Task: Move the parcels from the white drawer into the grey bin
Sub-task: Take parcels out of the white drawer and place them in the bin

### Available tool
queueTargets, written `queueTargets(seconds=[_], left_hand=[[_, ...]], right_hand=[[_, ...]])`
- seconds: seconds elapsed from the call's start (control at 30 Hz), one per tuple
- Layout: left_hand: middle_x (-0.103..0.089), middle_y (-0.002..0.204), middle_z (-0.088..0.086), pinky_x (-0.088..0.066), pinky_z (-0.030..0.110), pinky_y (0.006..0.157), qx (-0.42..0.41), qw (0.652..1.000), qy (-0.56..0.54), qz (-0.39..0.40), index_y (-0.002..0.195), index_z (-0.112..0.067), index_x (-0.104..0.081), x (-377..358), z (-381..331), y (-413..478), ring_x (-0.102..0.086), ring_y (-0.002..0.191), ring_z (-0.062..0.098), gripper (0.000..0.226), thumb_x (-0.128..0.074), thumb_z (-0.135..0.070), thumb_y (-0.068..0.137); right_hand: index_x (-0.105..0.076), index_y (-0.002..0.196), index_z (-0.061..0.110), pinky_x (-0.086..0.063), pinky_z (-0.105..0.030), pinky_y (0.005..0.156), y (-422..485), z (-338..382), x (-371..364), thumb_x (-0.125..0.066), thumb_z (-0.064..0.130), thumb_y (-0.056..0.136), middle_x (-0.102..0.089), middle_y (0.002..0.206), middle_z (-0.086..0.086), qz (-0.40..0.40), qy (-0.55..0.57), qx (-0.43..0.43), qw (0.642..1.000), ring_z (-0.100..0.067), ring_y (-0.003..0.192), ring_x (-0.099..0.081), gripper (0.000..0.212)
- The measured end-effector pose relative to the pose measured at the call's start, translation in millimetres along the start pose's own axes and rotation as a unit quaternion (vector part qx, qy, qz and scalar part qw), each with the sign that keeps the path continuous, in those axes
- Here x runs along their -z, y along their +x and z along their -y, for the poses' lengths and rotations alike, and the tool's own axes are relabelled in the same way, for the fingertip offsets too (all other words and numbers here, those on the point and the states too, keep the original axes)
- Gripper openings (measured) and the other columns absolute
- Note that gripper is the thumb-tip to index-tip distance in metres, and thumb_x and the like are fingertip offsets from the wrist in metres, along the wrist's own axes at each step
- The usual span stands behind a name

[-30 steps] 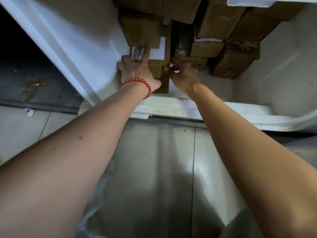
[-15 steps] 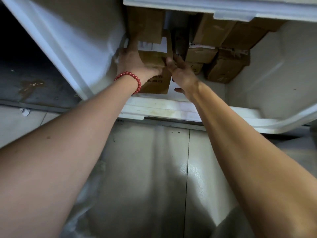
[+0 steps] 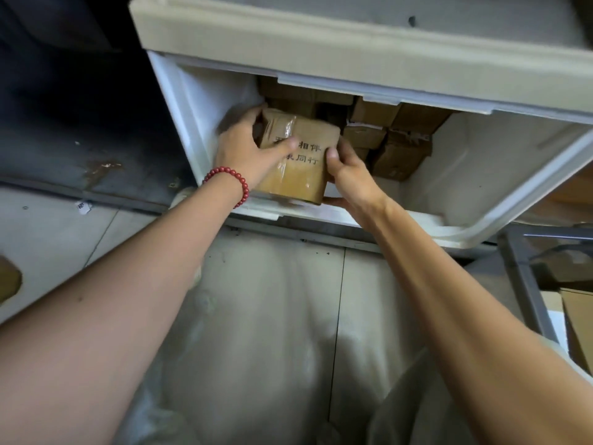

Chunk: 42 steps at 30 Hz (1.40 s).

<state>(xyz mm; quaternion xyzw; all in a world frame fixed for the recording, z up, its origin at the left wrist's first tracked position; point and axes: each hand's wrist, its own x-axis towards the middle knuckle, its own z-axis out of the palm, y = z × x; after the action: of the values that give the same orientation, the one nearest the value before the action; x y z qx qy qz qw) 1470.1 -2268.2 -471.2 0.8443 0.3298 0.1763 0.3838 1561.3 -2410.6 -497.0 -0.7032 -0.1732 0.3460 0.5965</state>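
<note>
- A white plastic drawer [image 3: 481,175] is standing pulled open, carrying small brown cardboard parcels [image 3: 399,155] that are lying stacked together at its far end.
- A pale glossy tiled floor [image 3: 272,316] is stretching below it, with a small white paper scrap [image 3: 82,207] lying at the left.

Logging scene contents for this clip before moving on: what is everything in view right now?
Held parcel: one, brown with black print, front left of drawer, between both hands.
Other parcels: several, brown, packed at the drawer's back; exact count unclear.
White drawer: one, white, pulled out.
Cabinet panel: one, beige, above the drawer.
Floor: pale tiles, below.
Paper scrap: one, white, on floor at left.
Metal frame: one, grey, far right.
Cardboard box: one, brown, lower right.
Bracelet: one, red beads, left wrist.
Left hand: grips the parcel's left side.
Right hand: grips its right side.
</note>
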Motion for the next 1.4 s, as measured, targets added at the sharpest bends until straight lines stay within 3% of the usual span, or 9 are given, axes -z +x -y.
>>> queueTargets(seconds=[0.27, 0.37, 0.47, 0.63, 0.77, 0.87, 1.0, 1.17, 1.4], left_hand=[[-0.054, 0.132, -0.006, -0.047, 0.038, 0.100, -0.014, 0.999, -0.053, 0.000, 0.134, -0.035, -0.044, 34.2, -18.6, -95.4, -0.053, 0.119, 0.017, 0.066, -0.075, -0.043, 0.076], [-0.054, 0.121, -0.013, -0.048, 0.026, 0.090, -0.034, 0.997, -0.063, -0.001, 0.127, -0.036, -0.047, 42.9, -30.0, -131.8, -0.054, 0.110, 0.012, 0.062, -0.078, -0.043, 0.073], [-0.052, 0.116, -0.013, -0.035, 0.005, 0.072, -0.034, 0.997, -0.062, -0.012, 0.123, -0.034, -0.046, 49.1, -39.5, -164.6, -0.047, 0.102, 0.004, 0.069, -0.081, -0.049, 0.066], [-0.043, 0.114, -0.010, -0.038, 0.025, 0.079, 0.040, 0.998, -0.038, -0.040, 0.120, -0.033, -0.036, 46.8, -40.7, -205.8, -0.044, 0.100, 0.010, 0.093, -0.080, -0.068, 0.046], [-0.044, 0.112, -0.013, -0.037, 0.027, 0.075, 0.088, 0.994, -0.025, -0.061, 0.117, -0.035, -0.035, 46.2, -32.6, -222.7, -0.044, 0.093, 0.010, 0.089, -0.079, -0.067, 0.047], [-0.042, 0.116, -0.014, -0.038, 0.028, 0.076, 0.074, 0.996, -0.043, -0.033, 0.116, -0.039, -0.033, 49.5, -30.0, -229.1, -0.044, 0.098, 0.008, 0.088, -0.081, -0.064, 0.047], [-0.044, 0.120, -0.013, -0.044, 0.030, 0.082, 0.031, 0.997, -0.077, 0.004, 0.114, -0.044, -0.031, 61.6, -28.6, -236.1, -0.047, 0.104, 0.009, 0.089, -0.077, -0.067, 0.041], [-0.048, 0.122, -0.008, -0.042, 0.022, 0.076, 0.071, 0.979, -0.193, -0.011, 0.116, -0.039, -0.037, 70.3, -25.2, -231.8, -0.051, 0.107, 0.007, 0.087, -0.069, -0.069, 0.041], [-0.038, 0.126, -0.006, -0.043, 0.018, 0.081, 0.140, 0.958, -0.247, -0.035, 0.107, -0.032, -0.037, 68.5, -10.1, -217.8, -0.049, 0.105, 0.005, 0.078, -0.073, -0.073, 0.051]], right_hand=[[-0.024, 0.149, 0.037, -0.051, -0.049, 0.093, -99.5, 12.4, -5.1, -0.036, 0.024, 0.104, -0.040, 0.147, 0.010, 0.002, 0.000, 0.041, 0.999, -0.014, 0.128, -0.043, 0.048], [-0.026, 0.148, 0.041, -0.054, -0.038, 0.088, -140.9, 15.8, -0.5, -0.036, 0.026, 0.104, -0.040, 0.146, 0.016, 0.030, 0.011, 0.057, 0.998, -0.006, 0.125, -0.047, 0.047], [-0.028, 0.146, 0.044, -0.054, -0.020, 0.072, -178.6, 14.7, 0.5, -0.038, 0.032, 0.104, -0.043, 0.139, 0.023, 0.043, 0.000, 0.063, 0.997, 0.010, 0.112, -0.052, 0.045], [-0.038, 0.139, 0.043, -0.046, -0.032, 0.084, -214.0, 9.6, -4.9, -0.039, 0.041, 0.101, -0.045, 0.141, 0.015, 0.051, -0.039, 0.056, 0.996, -0.009, 0.123, -0.049, 0.038], [-0.042, 0.133, 0.047, -0.044, -0.028, 0.088, -226.4, 6.4, -3.1, -0.038, 0.043, 0.101, -0.048, 0.138, 0.019, 0.094, -0.055, 0.056, 0.992, -0.005, 0.127, -0.047, 0.033], [-0.034, 0.142, 0.037, -0.040, -0.017, 0.091, -224.8, 3.1, 6.5, -0.039, 0.037, 0.101, -0.049, 0.137, 0.014, 0.036, -0.061, 0.068, 0.995, -0.005, 0.127, -0.045, 0.041], [-0.028, 0.149, 0.022, -0.032, -0.021, 0.095, -212.2, -0.7, 16.9, -0.037, 0.037, 0.102, -0.038, 0.148, 0.000, -0.084, -0.089, 0.048, 0.991, -0.004, 0.120, -0.040, 0.050], [-0.035, 0.141, 0.017, -0.040, -0.031, 0.097, -204.6, -14.5, 5.8, -0.034, 0.042, 0.102, -0.053, 0.131, 0.002, -0.084, -0.128, 0.003, 0.988, -0.017, 0.120, -0.050, 0.047], [-0.037, 0.139, 0.021, -0.041, -0.034, 0.082, -197.1, -19.2, 7.1, -0.039, 0.042, 0.100, -0.051, 0.129, 0.001, -0.110, -0.022, -0.048, 0.993, -0.016, 0.113, -0.051, 0.044]])
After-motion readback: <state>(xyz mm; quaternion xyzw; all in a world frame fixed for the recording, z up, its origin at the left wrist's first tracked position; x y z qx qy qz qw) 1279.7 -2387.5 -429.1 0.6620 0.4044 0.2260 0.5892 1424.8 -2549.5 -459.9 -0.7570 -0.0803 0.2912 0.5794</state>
